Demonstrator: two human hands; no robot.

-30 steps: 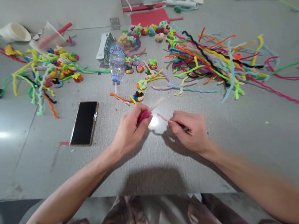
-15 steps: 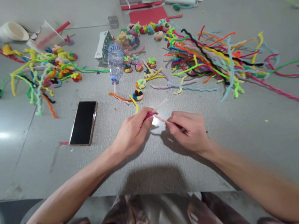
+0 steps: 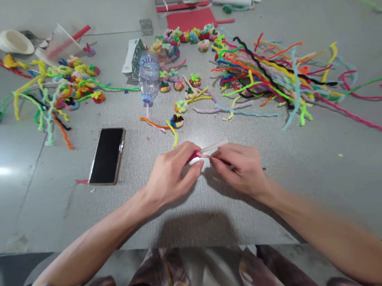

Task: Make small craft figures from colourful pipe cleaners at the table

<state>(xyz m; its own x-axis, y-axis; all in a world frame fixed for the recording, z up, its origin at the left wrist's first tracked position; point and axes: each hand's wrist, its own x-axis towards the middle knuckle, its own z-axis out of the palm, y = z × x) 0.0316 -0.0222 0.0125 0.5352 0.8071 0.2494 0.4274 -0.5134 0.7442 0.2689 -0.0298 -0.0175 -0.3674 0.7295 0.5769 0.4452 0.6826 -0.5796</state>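
Note:
My left hand (image 3: 170, 174) is closed near the middle of the table, its fingertips around a magenta pipe cleaner (image 3: 195, 155). A pale pink pipe cleaner (image 3: 204, 156) stretches from there to my right hand (image 3: 241, 168), which pinches its end between thumb and forefinger. A thin whitish stick (image 3: 214, 146) juts from the left fingers toward the right hand; its kind is unclear. Just beyond the hands lie a short yellow pipe cleaner (image 3: 174, 133) and a small multicoloured twisted ring (image 3: 177, 120).
A phone (image 3: 107, 156) lies left of my hands. Ahead is a plastic bottle (image 3: 149, 77) on its side by a small box (image 3: 133, 58). Loose pipe cleaners (image 3: 274, 72) are heaped at the right. Twisted pieces (image 3: 69, 85) and a clear cup (image 3: 57, 44) lie at the left.
Both hands have come closer together, and less of the pale pink pipe cleaner shows between them. The whitish stick has swung down and right, toward the right hand.

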